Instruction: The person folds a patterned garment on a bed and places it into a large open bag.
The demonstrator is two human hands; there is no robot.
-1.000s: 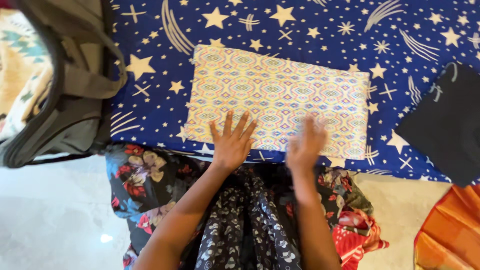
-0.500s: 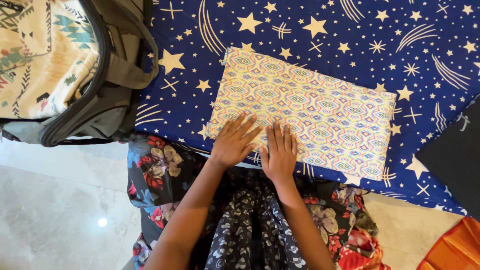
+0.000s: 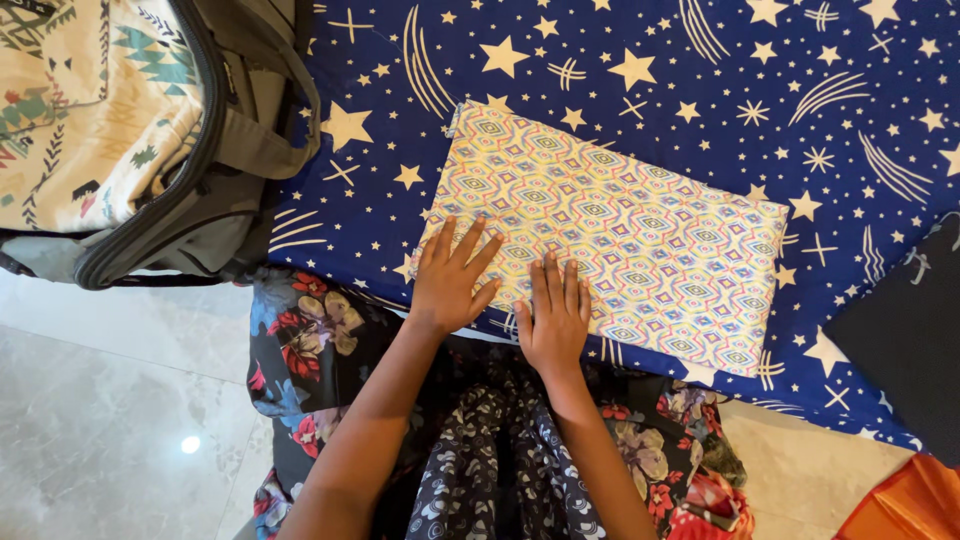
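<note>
Folded patterned cloth lying flat on the starry blue sheet, right of the open bag. Left hand and right hand both splayed wide, palms down on the cloth's near edge, gripping nothing, likely pressing the folds flat.

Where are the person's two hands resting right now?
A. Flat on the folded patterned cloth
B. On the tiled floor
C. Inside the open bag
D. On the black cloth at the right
A: the left hand and right hand both lie palm-down on the near edge of the folded patterned cloth.
</note>
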